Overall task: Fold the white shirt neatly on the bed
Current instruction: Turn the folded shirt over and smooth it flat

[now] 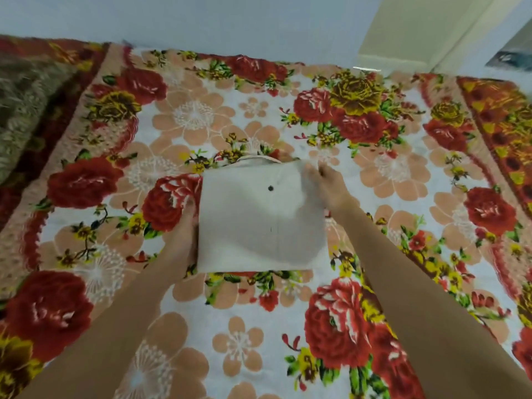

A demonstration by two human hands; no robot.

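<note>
Where folded, shirt (260, 217) on floral bedspread (374, 174)

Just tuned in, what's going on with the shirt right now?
A person is folding a white shirt on a bed covered by a floral blanket. The shirt is already down to a compact rectangle, collar edge peeking out at the far side. The left hand holds its left edge, and the right hand pinches the far right corner.

Even, soft light; mild motion blur throughout, wide-angle bending toward the edges
</note>
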